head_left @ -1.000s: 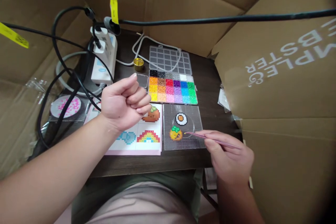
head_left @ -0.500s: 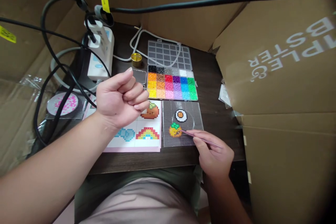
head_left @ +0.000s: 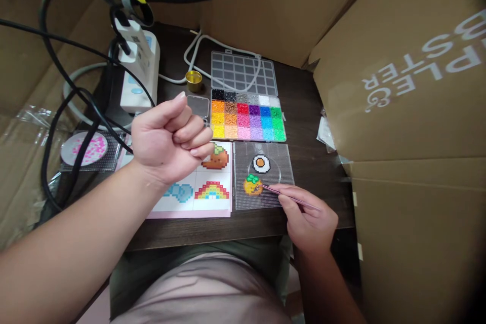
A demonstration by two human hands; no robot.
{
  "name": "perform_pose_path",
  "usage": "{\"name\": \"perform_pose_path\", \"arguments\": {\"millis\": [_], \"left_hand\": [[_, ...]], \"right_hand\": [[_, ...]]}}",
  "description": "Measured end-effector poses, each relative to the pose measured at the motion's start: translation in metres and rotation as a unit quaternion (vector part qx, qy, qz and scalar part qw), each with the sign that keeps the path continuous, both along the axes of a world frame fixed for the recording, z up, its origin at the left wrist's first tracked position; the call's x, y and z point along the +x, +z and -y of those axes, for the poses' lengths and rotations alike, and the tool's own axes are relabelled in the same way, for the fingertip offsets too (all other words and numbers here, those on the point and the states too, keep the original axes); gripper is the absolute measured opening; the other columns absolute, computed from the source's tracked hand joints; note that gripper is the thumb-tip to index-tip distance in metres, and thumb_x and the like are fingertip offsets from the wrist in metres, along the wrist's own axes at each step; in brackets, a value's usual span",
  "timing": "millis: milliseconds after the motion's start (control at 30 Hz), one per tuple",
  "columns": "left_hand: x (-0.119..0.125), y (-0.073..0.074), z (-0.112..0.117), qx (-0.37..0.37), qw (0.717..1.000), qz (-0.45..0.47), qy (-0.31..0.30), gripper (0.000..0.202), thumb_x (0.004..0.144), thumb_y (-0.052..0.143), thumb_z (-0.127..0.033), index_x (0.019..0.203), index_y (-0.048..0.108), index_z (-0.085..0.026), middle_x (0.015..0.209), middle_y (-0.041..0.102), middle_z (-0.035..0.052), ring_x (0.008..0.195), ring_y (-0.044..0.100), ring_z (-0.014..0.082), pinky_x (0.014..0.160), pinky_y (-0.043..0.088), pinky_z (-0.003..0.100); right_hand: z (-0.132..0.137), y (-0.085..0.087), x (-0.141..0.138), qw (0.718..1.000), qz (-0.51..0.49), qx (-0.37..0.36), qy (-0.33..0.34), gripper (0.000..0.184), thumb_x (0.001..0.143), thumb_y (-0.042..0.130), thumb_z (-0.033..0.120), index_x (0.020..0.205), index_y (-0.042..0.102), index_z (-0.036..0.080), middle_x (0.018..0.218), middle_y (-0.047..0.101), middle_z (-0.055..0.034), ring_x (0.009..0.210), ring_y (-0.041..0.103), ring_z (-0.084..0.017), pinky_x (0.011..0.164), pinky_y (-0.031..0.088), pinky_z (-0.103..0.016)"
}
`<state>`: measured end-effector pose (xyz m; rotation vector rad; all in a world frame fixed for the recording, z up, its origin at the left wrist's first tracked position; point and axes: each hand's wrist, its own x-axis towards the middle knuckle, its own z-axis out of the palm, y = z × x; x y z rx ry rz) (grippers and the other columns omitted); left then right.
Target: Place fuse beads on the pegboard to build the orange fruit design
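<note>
Pinched in my right hand (head_left: pixel 309 215) is a pair of thin pink tweezers (head_left: pixel 290 196). Their tip rests at the right side of an orange fruit figure with green leaves (head_left: pixel 252 186), made of small beads on a clear pegboard (head_left: pixel 273 197). Just above it on the same board lies a bead fried egg (head_left: pixel 261 164) with a dark outline. My left hand (head_left: pixel 172 134) hovers palm up over a pattern sheet (head_left: pixel 182 207), its fingers curled into a loose fist with nothing visible inside. The hand and forearm cover part of that sheet.
Behind the board stands an open bead box (head_left: pixel 248 116) with many colours. A small gold tin (head_left: pixel 193 81) and a white power strip (head_left: pixel 142 71) are farther back. Black cables (head_left: pixel 79 86) loop at left near a plate of pink beads (head_left: pixel 84 149). Cardboard walls (head_left: pixel 398 131) enclose the table.
The whole view has shifted slightly, with things sitting a little higher and left. Both hands keep nearly the same pose, and the tweezers stay at the orange figure.
</note>
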<state>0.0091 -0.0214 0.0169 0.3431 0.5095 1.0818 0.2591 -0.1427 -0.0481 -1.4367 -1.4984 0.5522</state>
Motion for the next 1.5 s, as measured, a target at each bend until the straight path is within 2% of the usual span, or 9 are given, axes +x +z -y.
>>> {"name": "perform_pose_path", "arguments": {"millis": [133, 400, 867, 1100, 1200, 1333, 1433, 1500], "left_hand": [[0.000, 0.001, 0.000, -0.002, 1.000, 0.006, -0.002, 0.053, 0.092, 0.043, -0.029, 0.050, 0.013, -0.019, 0.048, 0.009, -0.0029, 0.040, 0.024, 0.0101, 0.041, 0.021, 0.025], [0.000, -0.001, -0.001, 0.011, 1.000, -0.002, -0.003, 0.054, 0.089, 0.050, -0.029, 0.049, 0.015, -0.019, 0.048, 0.009, -0.0031, 0.040, 0.024, 0.0095, 0.040, 0.022, 0.024], [0.000, -0.001, -0.001, 0.025, 1.000, -0.003, -0.012, 0.052, 0.090, 0.045, -0.027, 0.050, 0.014, -0.018, 0.048, 0.009, -0.0029, 0.041, 0.021, 0.0099, 0.041, 0.020, 0.026], [0.001, 0.000, -0.001, -0.019, 1.000, -0.016, 0.015, 0.056, 0.088, 0.053, -0.031, 0.050, 0.013, -0.019, 0.048, 0.009, -0.0035, 0.040, 0.023, 0.0094, 0.040, 0.023, 0.026], [0.001, -0.001, -0.001, -0.005, 1.000, -0.008, 0.003, 0.054, 0.088, 0.050, -0.029, 0.049, 0.014, -0.019, 0.048, 0.009, -0.0031, 0.040, 0.023, 0.0100, 0.040, 0.022, 0.026], [0.000, 0.000, 0.000, -0.007, 1.000, 0.005, -0.003, 0.052, 0.089, 0.048, -0.027, 0.051, 0.014, -0.019, 0.048, 0.009, -0.0035, 0.041, 0.022, 0.0102, 0.041, 0.023, 0.025], [0.000, 0.001, 0.002, -0.014, 1.000, 0.017, 0.004, 0.051, 0.087, 0.051, -0.026, 0.051, 0.014, -0.018, 0.049, 0.009, -0.0040, 0.042, 0.021, 0.0099, 0.041, 0.023, 0.024], [0.000, 0.000, 0.002, -0.014, 0.999, 0.030, 0.003, 0.051, 0.085, 0.052, -0.024, 0.051, 0.015, -0.018, 0.049, 0.009, -0.0042, 0.043, 0.020, 0.0097, 0.042, 0.022, 0.024]], "right_hand": [[0.000, 0.001, 0.000, 1.000, 0.006, 0.000, 0.002, 0.024, 0.083, 0.065, 0.007, 0.090, 0.076, 0.027, 0.091, 0.078, 0.0018, 0.084, 0.073, -0.015, 0.082, 0.059, -0.029], [-0.001, 0.002, -0.001, 1.000, 0.008, 0.008, 0.006, 0.027, 0.082, 0.065, 0.004, 0.091, 0.075, 0.028, 0.092, 0.078, 0.0039, 0.085, 0.072, -0.012, 0.083, 0.058, -0.026], [0.000, 0.001, 0.000, 1.000, -0.002, 0.007, 0.008, 0.028, 0.082, 0.066, 0.005, 0.093, 0.076, 0.029, 0.093, 0.078, 0.0028, 0.086, 0.073, -0.015, 0.082, 0.059, -0.028], [0.000, 0.000, 0.000, 1.000, -0.014, 0.013, 0.005, 0.028, 0.081, 0.066, 0.005, 0.093, 0.075, 0.028, 0.093, 0.077, 0.0023, 0.085, 0.073, -0.016, 0.080, 0.060, -0.030], [0.001, 0.000, -0.001, 1.000, -0.012, 0.019, -0.005, 0.026, 0.082, 0.066, 0.005, 0.091, 0.076, 0.028, 0.092, 0.077, 0.0018, 0.085, 0.073, -0.016, 0.081, 0.060, -0.030], [0.002, 0.009, -0.005, 0.999, -0.010, 0.025, -0.037, 0.022, 0.083, 0.066, 0.008, 0.088, 0.076, 0.027, 0.090, 0.077, 0.0004, 0.082, 0.073, -0.016, 0.078, 0.060, -0.030], [-0.008, 0.027, -0.004, 0.998, -0.002, 0.042, -0.057, 0.021, 0.082, 0.067, 0.010, 0.088, 0.077, 0.027, 0.090, 0.077, -0.0013, 0.082, 0.073, -0.018, 0.078, 0.060, -0.032], [-0.024, 0.043, -0.002, 0.995, 0.014, 0.086, -0.039, 0.020, 0.080, 0.069, 0.012, 0.088, 0.077, 0.028, 0.090, 0.077, -0.0012, 0.081, 0.073, -0.019, 0.078, 0.061, -0.033]]}}
